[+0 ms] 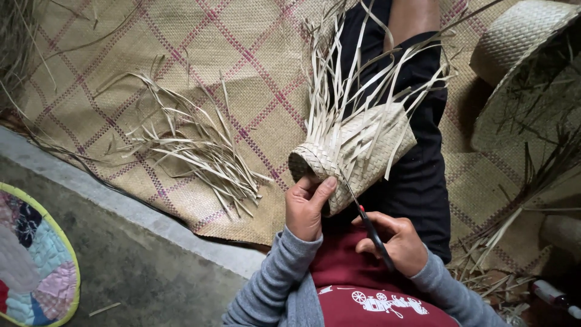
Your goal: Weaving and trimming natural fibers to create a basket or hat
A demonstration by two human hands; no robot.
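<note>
My left hand [307,204] grips the rim of a small pale woven basket [369,158] lying on its side across my lap, with long loose strips sticking out of it toward the top. My right hand [394,242] holds thin scissors [368,226] with a red and black handle; their blades point up at the basket's rim beside my left thumb. My legs in black trousers [423,181] stretch away under the basket.
A woven mat [230,66] with pink crossing lines covers the floor. A heap of cut dry strips [200,148] lies left of the basket. Finished woven baskets [526,72] stand at the right. A patchwork round cushion [33,260] rests on the concrete at bottom left.
</note>
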